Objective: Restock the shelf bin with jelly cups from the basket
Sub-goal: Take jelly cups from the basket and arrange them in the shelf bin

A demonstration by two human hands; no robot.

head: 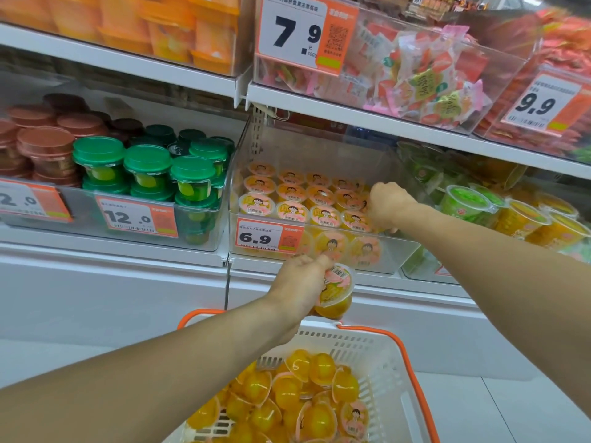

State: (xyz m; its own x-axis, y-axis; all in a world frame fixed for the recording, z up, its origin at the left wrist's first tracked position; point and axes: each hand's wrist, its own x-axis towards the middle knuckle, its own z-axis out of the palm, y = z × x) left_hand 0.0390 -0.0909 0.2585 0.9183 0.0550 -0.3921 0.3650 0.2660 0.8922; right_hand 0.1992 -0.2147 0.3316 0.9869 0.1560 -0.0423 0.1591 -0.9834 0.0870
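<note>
The left hand grips a jelly cup from the side, just below the front edge of the shelf bin and above the basket. The cup is tipped over, its foil lid facing up and to the right and its rounded yellow bottom pointing down and toward the left hand's wrist; its axis from lid to base runs on a slant, closer to lying than upright. It is a small clear plastic tub of orange-yellow jelly, with a wide rim and a pink printed lid that carries a barcode sticker.

The right hand reaches into the right end of the bin, fingers curled down among the cups there; what it grasps, if anything, cannot be told, since the fingertips are hidden behind the bin's clear front wall.

Inside the bin, jelly cups of the same kind stand upright in rows, lids up, with a few more lying on their sides in the lower front. A price tag reading 6.9 hangs on the bin's front.

The white basket with orange handles holds a loose heap of the same cups, tumbled at all angles, most showing their yellow domed bottoms.
</note>
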